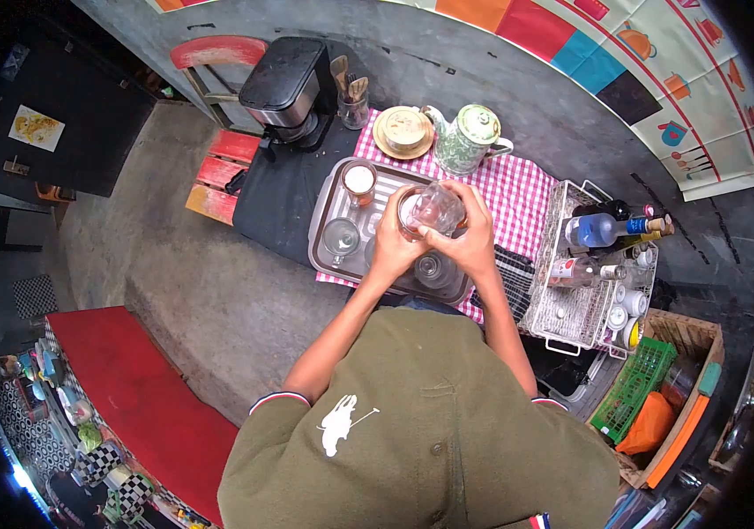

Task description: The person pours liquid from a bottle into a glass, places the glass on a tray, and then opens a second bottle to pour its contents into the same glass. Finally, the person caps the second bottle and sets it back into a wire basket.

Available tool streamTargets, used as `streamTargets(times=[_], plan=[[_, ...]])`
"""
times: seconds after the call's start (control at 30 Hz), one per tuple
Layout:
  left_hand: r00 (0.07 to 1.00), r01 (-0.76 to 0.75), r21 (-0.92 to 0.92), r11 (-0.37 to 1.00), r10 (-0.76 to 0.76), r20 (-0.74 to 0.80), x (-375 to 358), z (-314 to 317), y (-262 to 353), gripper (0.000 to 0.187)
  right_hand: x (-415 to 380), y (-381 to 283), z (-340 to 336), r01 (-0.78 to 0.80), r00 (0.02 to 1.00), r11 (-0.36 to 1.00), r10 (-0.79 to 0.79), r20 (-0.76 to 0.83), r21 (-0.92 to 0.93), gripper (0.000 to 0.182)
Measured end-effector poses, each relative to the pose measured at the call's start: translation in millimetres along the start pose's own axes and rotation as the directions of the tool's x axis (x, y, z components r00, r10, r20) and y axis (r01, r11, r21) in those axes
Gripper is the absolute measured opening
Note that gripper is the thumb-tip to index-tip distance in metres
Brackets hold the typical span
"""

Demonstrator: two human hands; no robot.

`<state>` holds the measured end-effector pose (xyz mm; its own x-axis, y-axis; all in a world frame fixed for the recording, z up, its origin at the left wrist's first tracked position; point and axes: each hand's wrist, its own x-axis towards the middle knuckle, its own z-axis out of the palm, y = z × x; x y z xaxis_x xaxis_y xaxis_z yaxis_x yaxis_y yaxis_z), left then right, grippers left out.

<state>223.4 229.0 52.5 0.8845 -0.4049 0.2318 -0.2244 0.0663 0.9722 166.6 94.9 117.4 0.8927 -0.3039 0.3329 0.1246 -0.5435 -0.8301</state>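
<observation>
Over the tray [322,231], my left hand [395,240] is wrapped round a brown-tinted glass [410,209] with something white in it. My right hand [468,231] grips a clear drinking glass [440,208], tilted against the rim of the other glass. Both hands are close together, and fingers hide parts of both glasses. On the tray's left side stand a glass mug with a white top [359,180] and a clear glass mug [340,238]. Another clear glass [432,270] sits on the tray just below my hands.
Behind the tray are a lidded cup on a saucer [404,130] and a green speckled enamel pot [468,141]. A coffee maker [285,85] and a glass of wooden utensils [353,106] stand at the back left. A white wire basket [556,332] with bottles is to the right.
</observation>
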Motion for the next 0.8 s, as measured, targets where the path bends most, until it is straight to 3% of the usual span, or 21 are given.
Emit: streamTargets(times=[0.33, 0.43, 0.57, 0.8], plan=[[0.999, 0.04, 0.078, 0.996, -0.043, 0.03, 8.6, -4.1, -5.2, 0.081, -6.2, 24.4, -4.3, -0.084, 0.988, 0.992, 0.095, -0.125, 0.097, 0.066], [0.999, 0.025, 0.067, 0.997, -0.026, 0.021, 13.7, -3.3, -6.6, 0.078, -7.4, 27.4, -6.4, -0.091, 0.977, 0.96, 0.137, -0.164, 0.263, 0.065], [0.998, 0.056, 0.107, 0.993, -0.057, 0.012, 19.6, -2.9, -6.8, 0.075, -10.4, 30.3, -11.6, -0.102, 0.969, 0.934, 0.172, -0.18, 0.343, 0.067], [0.998, 0.049, 0.155, 0.987, -0.054, 0.03, 26.9, -1.2, -28.0, 0.08, -15.6, 38.9, -21.4, -0.136, 0.956, 0.953, 0.198, -0.216, 0.27, 0.067]])
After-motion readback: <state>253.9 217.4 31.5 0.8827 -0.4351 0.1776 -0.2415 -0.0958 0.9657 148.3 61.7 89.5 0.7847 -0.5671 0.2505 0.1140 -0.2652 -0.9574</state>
